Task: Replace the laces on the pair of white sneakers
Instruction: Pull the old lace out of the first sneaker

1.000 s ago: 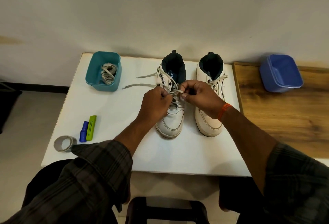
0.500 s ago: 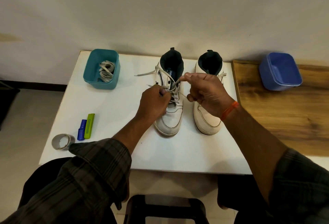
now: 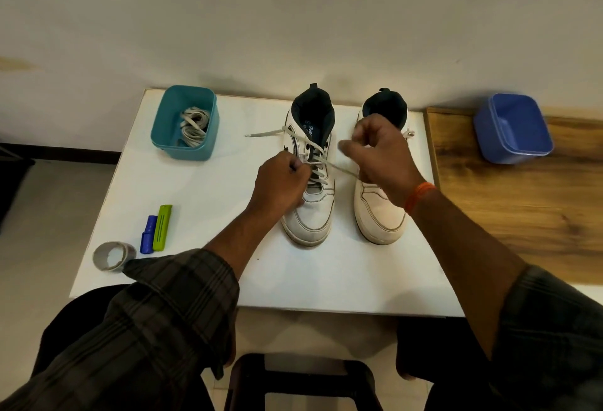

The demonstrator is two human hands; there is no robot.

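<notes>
Two sneakers side by side on table (image 3: 326, 280), left sneaker (image 3: 311, 211) beside right sneaker (image 3: 378, 218). Bin (image 3: 169, 143) with laces (image 3: 194, 125) at far left. Marker (image 3: 147, 239), cutter (image 3: 162, 227), tape roll (image 3: 112, 255) near left edge. Tub (image 3: 512, 129) on wooden top (image 3: 522, 214), right.

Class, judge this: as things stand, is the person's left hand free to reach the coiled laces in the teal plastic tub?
Probably not yet. The left hand pinches the lace on the left white sneaker. The path to the teal tub looks open, though.
</notes>
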